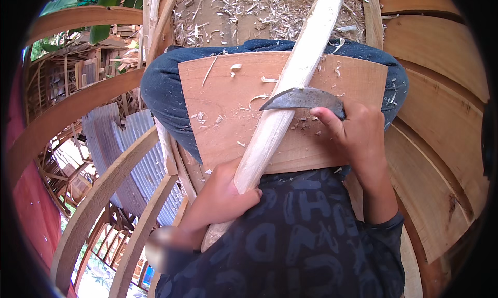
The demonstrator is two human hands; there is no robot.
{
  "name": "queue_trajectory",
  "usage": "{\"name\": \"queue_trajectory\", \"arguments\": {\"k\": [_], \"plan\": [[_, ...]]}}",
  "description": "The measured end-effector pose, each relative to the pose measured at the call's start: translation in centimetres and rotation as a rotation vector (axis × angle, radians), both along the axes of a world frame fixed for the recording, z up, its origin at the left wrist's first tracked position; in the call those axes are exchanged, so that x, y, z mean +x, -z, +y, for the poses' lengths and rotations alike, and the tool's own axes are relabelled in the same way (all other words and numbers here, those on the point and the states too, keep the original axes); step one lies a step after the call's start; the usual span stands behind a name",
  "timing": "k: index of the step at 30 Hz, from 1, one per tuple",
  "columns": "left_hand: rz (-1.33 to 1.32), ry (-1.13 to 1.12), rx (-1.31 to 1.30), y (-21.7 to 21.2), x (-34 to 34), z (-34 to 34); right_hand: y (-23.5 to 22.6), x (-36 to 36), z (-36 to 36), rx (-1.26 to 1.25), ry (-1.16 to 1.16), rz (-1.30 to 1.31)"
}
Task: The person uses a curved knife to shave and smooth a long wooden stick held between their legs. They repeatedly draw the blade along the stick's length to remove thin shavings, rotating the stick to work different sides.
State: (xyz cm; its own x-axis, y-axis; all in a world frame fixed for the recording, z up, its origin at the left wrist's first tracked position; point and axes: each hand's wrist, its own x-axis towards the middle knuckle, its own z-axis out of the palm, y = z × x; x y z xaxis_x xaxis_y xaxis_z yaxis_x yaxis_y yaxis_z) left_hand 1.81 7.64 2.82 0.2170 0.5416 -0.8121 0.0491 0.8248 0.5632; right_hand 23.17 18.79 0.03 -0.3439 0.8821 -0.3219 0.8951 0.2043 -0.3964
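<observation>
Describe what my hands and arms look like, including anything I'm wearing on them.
Your left hand and right hand are both bare, without gloves. The right sleeve is dark and plain, leaving that forearm uncovered. It belongs to a dark shirt with big grey-blue lettering. A blur hides detail near your left wrist.

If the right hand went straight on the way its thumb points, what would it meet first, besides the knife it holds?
Probably the stick, just left of the right hand. The knife crosses over the stick, though how close in depth is hard to tell.
</observation>
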Motion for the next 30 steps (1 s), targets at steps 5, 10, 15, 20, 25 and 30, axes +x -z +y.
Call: {"name": "queue_trajectory", "arguments": {"k": [5,10,15,20,25,30], "plan": [[0.014,0.026,0.027,0.0,-0.1,-0.1,1.9,3.4,4.6,0.050,0.497,-0.058],[0.112,0.079,0.139,-0.4,-0.3,-0.8,-0.2,5.0,3.9,-0.113,0.410,0.002],[0.085,0.096,0.087,0.0,-0.5,0.4,-1.1,-0.9,-1.3,-0.140,-0.012,0.086],[0.086,0.045,0.117,-0.2,-0.2,0.4,0.7,0.7,2.1,0.023,0.133,-0.135],[0.077,0.099,0.167,0.2,-0.7,-0.5,1.1,7.7,5.8,0.004,0.544,0.048],[0.186,0.147,0.269,-0.3,-0.6,0.8,0.4,5.2,2.6,-0.062,0.440,0.274]]}}
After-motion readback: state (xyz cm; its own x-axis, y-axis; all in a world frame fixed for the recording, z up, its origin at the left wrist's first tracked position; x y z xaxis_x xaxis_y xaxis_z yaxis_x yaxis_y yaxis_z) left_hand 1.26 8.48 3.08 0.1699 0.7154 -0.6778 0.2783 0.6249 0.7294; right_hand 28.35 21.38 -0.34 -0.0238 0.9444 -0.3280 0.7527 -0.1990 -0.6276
